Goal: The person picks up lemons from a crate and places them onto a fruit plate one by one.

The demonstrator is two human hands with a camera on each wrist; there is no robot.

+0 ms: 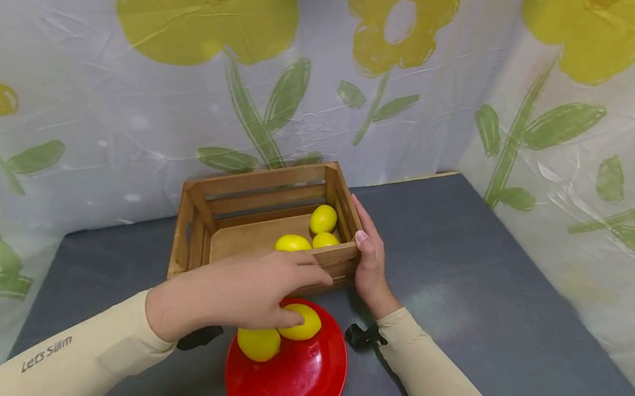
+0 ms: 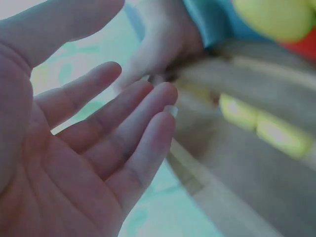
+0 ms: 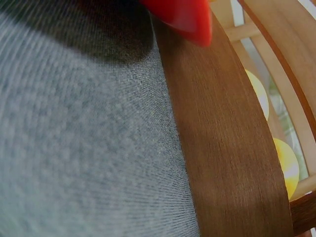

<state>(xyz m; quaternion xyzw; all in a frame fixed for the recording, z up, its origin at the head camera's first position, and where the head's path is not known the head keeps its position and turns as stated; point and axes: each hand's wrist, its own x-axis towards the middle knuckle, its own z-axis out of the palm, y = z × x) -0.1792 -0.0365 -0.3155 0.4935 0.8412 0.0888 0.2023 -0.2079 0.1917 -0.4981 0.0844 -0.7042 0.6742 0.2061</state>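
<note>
"Lets Swim" reads on the left sleeve (image 1: 45, 355). Left hand (image 1: 246, 291), fingers spread and relaxed, hovers over two smooth oval lemons (image 1: 301, 324) on the glossy red plate (image 1: 291, 379). Right hand (image 1: 370, 258) lies flat against the slatted wooden crate (image 1: 262, 194) at 3 o'clock; grey woven tabletop (image 1: 462, 273).

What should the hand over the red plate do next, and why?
Probably curl the left hand round the nearer lemon. Its fingers lie straight over that lemon, touching it but not gripping, on the red plate. A second lemon sits beside it. Three lemons are already in the wooden crate, which the right hand rests against.
</note>
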